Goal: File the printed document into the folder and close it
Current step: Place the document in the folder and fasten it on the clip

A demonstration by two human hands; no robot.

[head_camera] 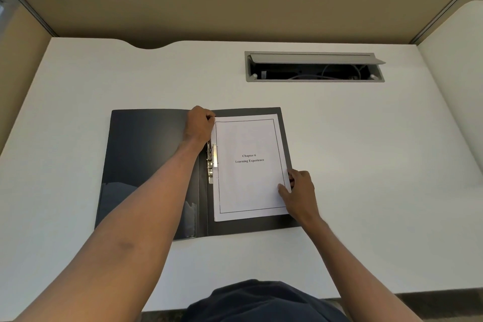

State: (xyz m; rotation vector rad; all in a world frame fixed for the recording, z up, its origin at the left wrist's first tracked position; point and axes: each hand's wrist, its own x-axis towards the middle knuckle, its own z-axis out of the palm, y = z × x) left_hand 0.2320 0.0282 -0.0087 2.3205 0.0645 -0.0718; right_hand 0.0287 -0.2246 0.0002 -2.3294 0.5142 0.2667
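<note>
Bare-skinned, your left hand [200, 125] is curled shut at the top-left corner of the printed document [249, 167], directly above the metal clip mechanism [211, 162]; whether its fingers pinch the paper or the clip lever cannot be determined. Your right hand [298, 195] pinches the document's right edge near the lower corner, thumb on top of the sheet. The document lies face up on the right-hand panel of the open black folder [146, 154], its left margin against the clip, title reading "Chapter 6, Learning Experience". The folder lies flat on the white desk [366, 151]. Beyond it, a grey cable tray [313, 66] sits recessed in the desk, lid raised, with cables visible inside.
</note>
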